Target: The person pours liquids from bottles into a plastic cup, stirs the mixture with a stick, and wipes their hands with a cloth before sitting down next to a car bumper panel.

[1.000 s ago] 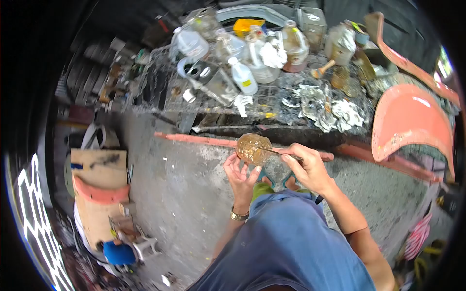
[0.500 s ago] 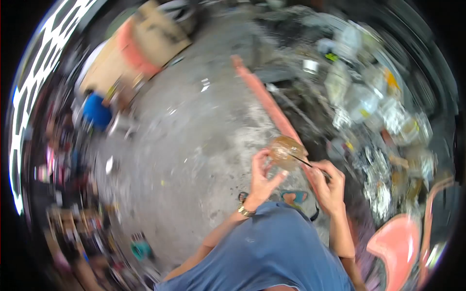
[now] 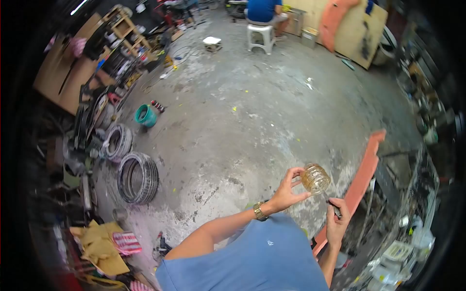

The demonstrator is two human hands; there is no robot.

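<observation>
My left hand [image 3: 286, 193], with a gold watch [image 3: 260, 211] on its wrist, is closed around the side of a clear amber jar [image 3: 316, 178]. The jar is ribbed and lies tilted, its side facing up toward me. My right hand [image 3: 338, 222] grips a thin dark stick-like tool [image 3: 333, 204] whose tip points at the jar's lower edge. I cannot tell whether that tip touches the jar or enters it.
A long pink-orange panel [image 3: 361, 182] runs beside my right hand. Tires [image 3: 138, 178] and a teal bucket [image 3: 145, 116] stand at left. Plastic containers [image 3: 397, 252] crowd the lower right. A person in a blue shirt [image 3: 260, 10] sits on a white stool [image 3: 260, 38].
My view has swung to the left, bringing the tires and bucket into fuller view. Both hands still hold the jar and the tool, and the jar now shows its ribbed side.
</observation>
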